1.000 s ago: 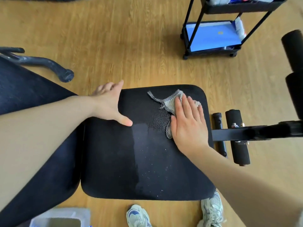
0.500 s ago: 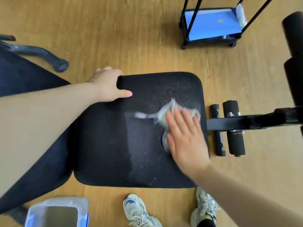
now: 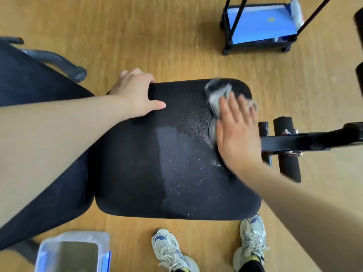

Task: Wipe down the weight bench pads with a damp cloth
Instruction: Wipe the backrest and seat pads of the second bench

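Note:
The black seat pad (image 3: 153,173) of the weight bench fills the middle of the view, with a wet streak and small white specks on it. A grey cloth (image 3: 217,95), blurred by motion, lies at the pad's far right corner. My right hand (image 3: 237,130) presses flat on the cloth with straight fingers. My left hand (image 3: 135,91) grips the pad's far left edge, fingers over the rim and thumb on top. The black back pad (image 3: 39,99) runs off to the left under my left arm.
Foam leg rollers (image 3: 286,150) on a black bar stick out to the right of the seat. A black cart (image 3: 259,26) with a blue item stands far right. A clear plastic tub (image 3: 72,252) sits bottom left. My two sneakers (image 3: 170,250) stand by the near edge.
My right hand swept the cloth toward me over the pad, then pushed it back out to the far right corner. My left hand moved from lying flat on the pad to gripping its far edge.

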